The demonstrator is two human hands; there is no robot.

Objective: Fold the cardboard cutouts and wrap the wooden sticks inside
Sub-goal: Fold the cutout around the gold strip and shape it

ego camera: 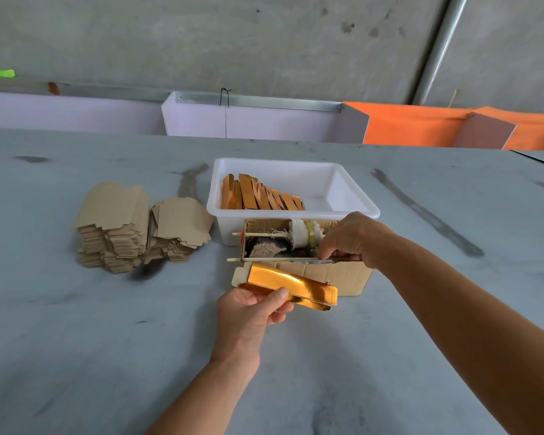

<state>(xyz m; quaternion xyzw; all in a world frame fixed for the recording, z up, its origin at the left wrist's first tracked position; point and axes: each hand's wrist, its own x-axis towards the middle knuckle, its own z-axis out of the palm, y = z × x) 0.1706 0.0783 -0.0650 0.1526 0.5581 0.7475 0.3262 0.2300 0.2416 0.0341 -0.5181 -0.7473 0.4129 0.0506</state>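
Pinching a folded gold cutout (291, 290) at frame centre, the left hand (252, 312) holds it before the cardboard box (333, 274). The right hand (355, 238) reaches into that box, fingertips curled around something I cannot make out. Flat cutouts (132, 227) are stacked at left; a white tub (352, 189) holds wrapped pieces.

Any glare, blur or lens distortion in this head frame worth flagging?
Head view: soft, even light; bright glare on the gold cutout in the left hand; wide-angle bending of the table edge; right hand and white tray sharp, with no obvious motion blur.

Gold cutout (291, 285) folded; flat cutouts (139, 227) stacked.
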